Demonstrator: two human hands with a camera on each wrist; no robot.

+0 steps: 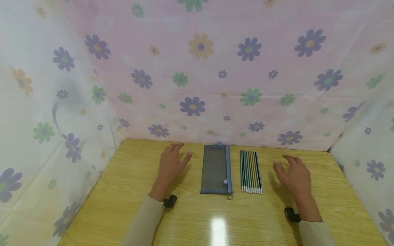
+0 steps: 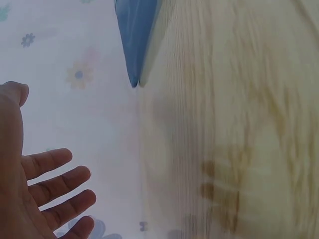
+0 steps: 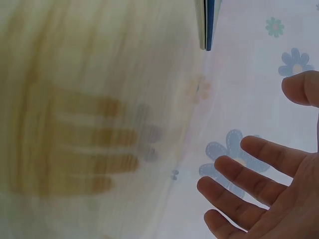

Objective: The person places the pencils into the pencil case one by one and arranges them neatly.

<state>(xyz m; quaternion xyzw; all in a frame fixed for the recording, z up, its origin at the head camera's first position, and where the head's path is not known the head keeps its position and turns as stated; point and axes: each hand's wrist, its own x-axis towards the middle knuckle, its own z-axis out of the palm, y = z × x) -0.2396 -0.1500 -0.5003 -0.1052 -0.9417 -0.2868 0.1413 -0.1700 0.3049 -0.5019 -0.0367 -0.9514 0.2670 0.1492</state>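
Two hands [image 1: 170,165] [image 1: 295,176], one pouch [image 1: 214,169], several pencils [image 1: 250,172]

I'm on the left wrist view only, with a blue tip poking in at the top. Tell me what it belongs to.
Observer: A blue-edged mesh pouch, which the head view shows whole.
Operator: Now report what lies on the side of it away from the left hand.
Observer: A row of pencils, laid side by side just right of the pouch, not touching it.
Operator: Then give me the right hand.
Observer: The right hand is out to the right of the pencils, holding nothing.
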